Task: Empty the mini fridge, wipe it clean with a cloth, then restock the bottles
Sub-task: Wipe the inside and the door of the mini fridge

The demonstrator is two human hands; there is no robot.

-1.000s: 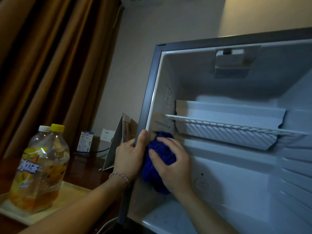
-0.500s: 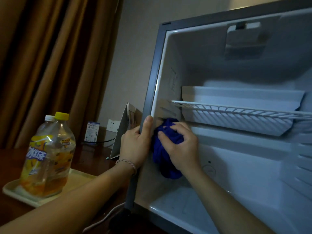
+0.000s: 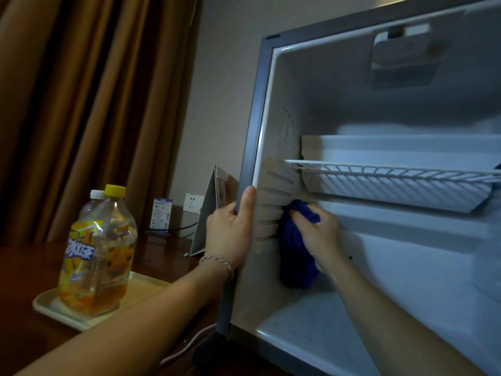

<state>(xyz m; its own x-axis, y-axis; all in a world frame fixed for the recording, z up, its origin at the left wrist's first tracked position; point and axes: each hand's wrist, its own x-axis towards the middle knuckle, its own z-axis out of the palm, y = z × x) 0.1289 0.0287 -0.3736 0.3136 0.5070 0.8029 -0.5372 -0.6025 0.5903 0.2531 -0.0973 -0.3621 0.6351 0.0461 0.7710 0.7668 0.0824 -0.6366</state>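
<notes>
- The right hand (image 3: 315,234) is gripping the bunched blue cloth (image 3: 296,256) and pressing it to the mini fridge (image 3: 250,137) side wall, just under the wire shelf (image 3: 393,172); sweeping upward risks knocking that shelf off its ledges
- The left hand (image 3: 230,234) is clasping the frame edge beside it
- Open room is lying below and to the right of the cloth
- The bottles (image 3: 100,253) are waiting on a tray (image 3: 141,283) on the desk (image 3: 24,267), well left of both hands
</notes>
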